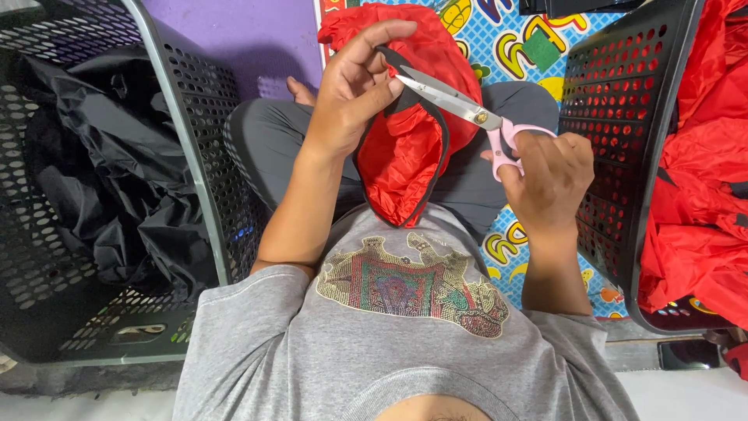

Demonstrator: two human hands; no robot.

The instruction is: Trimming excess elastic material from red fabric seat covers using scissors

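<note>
I see my left hand (354,86) raised at centre frame, its fingers curled shut on the black trim (407,101) of a red pouch (405,148); the thumb arches over the top edge and the other fingers press the cloth from the 9 o'clock side. The pouch hangs from that grip toward 6 o'clock, its lower tip just above my grey shirt (389,343).

My right hand (549,175), at 3 o'clock of the pouch, is closed through the pink handles of the scissors (467,113). The blades run toward 10 o'clock; they look parted only slightly, and their tips meet the trim right beside my left fingertips.

A black basket (195,148) at 9 o'clock holds black cloth (101,179). A second basket (615,140) at 3 o'clock holds red cloth (701,195). A patterned mat (506,39) lies at 12 o'clock beneath my legs.
</note>
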